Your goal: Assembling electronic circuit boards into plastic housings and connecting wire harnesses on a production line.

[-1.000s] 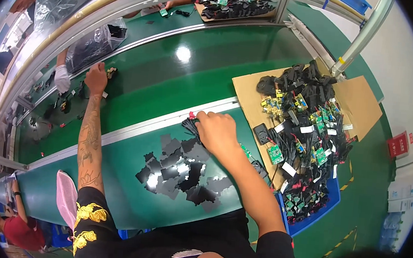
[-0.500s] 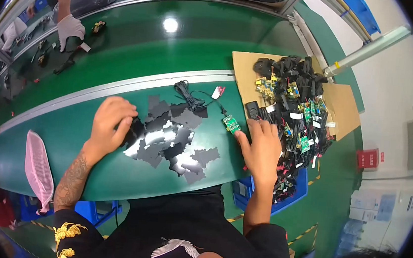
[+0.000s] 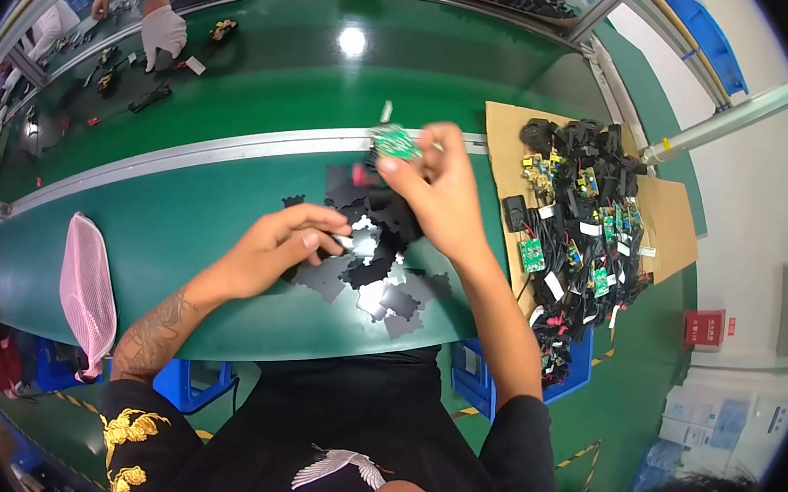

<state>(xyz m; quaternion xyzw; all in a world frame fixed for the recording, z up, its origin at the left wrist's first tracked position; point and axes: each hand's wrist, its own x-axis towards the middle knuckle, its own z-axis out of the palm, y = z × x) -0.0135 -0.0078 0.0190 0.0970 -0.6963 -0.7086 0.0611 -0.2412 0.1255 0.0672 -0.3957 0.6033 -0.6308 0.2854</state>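
Note:
My right hand (image 3: 442,194) is raised over the far edge of the bench, closed on a green circuit board (image 3: 394,142) with its dark cable bundled below; motion smears both somewhat. My left hand (image 3: 285,245) is curled at the left side of a pile of thin dark plastic sheets (image 3: 404,304) with notched edges. Its thumb and fingers close on a black sheet, which shows only in part beyond and beneath the fingers. Several of the piled sheets shine silvery in the light.
At right, cardboard (image 3: 510,129) bears a heap of cabled circuit boards (image 3: 605,219), with a blue bin (image 3: 577,363) below. A pink mesh bag (image 3: 91,288) lies at left. Beyond the metal rail (image 3: 233,146), another person's gloved hand (image 3: 163,32) is over the green surface.
My right hand has lifted the circuit board and its cable off the bench, carrying them left and away from me. My left hand has moved right, over the sheets.

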